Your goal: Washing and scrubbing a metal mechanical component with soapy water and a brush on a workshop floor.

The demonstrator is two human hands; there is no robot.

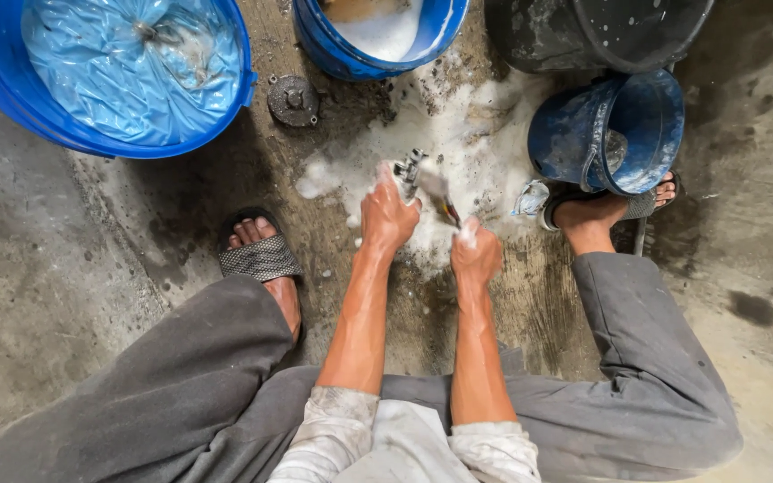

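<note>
Head view: a small metal part (420, 179) with a dark red-tipped end is gripped in both hands, held low over a patch of white soap foam (458, 143) spread on the wet concrete floor (64, 268). The left hand (387, 215) is closed around the upper, shiny end of the part, fingers curled tight and covered in suds. The right hand (475, 255) is closed near the lower end, a blob of foam seen on the knuckles; what exactly is pinched there cannot be told. A squat is shown, grey trousers (637, 358) spread to both sides, a foot in a woven sandal (259, 258) at left and another sandalled foot (601, 210) at right. A big blue tub lined with clear plastic (127, 72) is seen upper left, a blue basin with sudsy water (378, 36) at top centre, a dark bucket (601, 31) upper right, a tipped blue bucket (610, 134) just beside the right foot. A round metal disc (293, 100) is lying on the floor between the tub and the basin.
</note>
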